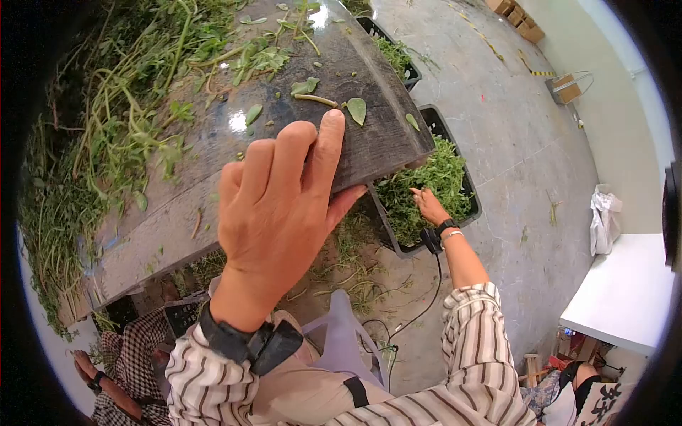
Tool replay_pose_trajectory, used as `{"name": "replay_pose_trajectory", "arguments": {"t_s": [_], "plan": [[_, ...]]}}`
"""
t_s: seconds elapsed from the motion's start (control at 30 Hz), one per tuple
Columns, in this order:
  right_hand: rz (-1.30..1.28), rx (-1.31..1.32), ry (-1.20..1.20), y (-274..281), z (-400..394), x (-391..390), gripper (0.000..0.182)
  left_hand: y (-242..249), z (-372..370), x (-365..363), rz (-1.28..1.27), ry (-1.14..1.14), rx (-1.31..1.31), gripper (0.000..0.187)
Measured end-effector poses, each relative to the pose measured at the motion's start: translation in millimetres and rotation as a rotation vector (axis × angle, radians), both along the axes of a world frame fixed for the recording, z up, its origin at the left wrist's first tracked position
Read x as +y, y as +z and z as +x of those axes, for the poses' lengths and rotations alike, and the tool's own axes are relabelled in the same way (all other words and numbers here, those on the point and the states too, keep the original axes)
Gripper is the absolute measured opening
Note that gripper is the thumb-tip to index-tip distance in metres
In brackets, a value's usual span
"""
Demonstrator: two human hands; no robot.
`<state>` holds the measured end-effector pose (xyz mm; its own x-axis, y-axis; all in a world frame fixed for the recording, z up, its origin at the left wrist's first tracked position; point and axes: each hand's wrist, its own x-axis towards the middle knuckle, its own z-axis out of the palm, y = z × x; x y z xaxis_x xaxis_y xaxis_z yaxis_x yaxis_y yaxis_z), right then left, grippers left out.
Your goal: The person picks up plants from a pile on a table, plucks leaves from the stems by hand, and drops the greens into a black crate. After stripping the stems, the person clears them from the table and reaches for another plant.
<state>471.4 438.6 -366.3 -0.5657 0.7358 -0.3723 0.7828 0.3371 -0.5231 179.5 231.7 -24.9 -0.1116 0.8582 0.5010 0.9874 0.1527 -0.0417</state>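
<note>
My left hand (277,192) is at the edge of a dark, wet table (362,153), fingers stretched over its top and thumb by the rim. The index fingertip touches or nearly touches the end of a short cut stem (316,99), with a loose green leaf (356,111) just beside it. To the right and lower down, my right hand (430,207) reaches over a black plastic crate (474,202) filled with leafy greens (444,174). Its fingers are partly extended at the leaves, and nothing shows held in them.
Heaped leafy stems (121,106) cover the table's left side. A second crate (412,74) of greens stands farther back. Below me are a pale purple stool (341,323), a cable (426,305) and fallen stems. A person in checked clothing (145,348) is at lower left; a white table (618,284) stands right.
</note>
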Motion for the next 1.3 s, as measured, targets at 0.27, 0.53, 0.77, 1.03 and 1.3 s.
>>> {"name": "replay_pose_trajectory", "arguments": {"t_s": [0.27, 0.53, 0.77, 1.03, 1.3], "plan": [[0.003, 0.418, -0.415, 101.6, 28.5, -24.7, 0.038, 3.4, 0.9, -1.6, 0.047, -0.047, -0.073, 0.062], [-0.241, 1.038, -0.606, 204.3, 30.6, -22.7, 0.033, 11.4, 9.5, -14.2, 0.135, -0.122, -0.378, 0.047], [-0.347, 1.245, -0.581, 263.7, 27.4, -47.6, 0.033, 0.4, 87.9, -63.9, 0.168, -0.405, -0.957, 0.039], [-0.085, 0.629, -0.231, 279.5, 3.2, -112.5, 0.041, -45.7, 109.6, -87.6, -0.070, -0.343, -1.452, 0.039], [0.005, 0.540, 0.129, 246.6, -51.3, -190.7, 0.026, -50.1, 96.9, -78.5, -0.108, -0.192, -1.414, 0.044]]}}
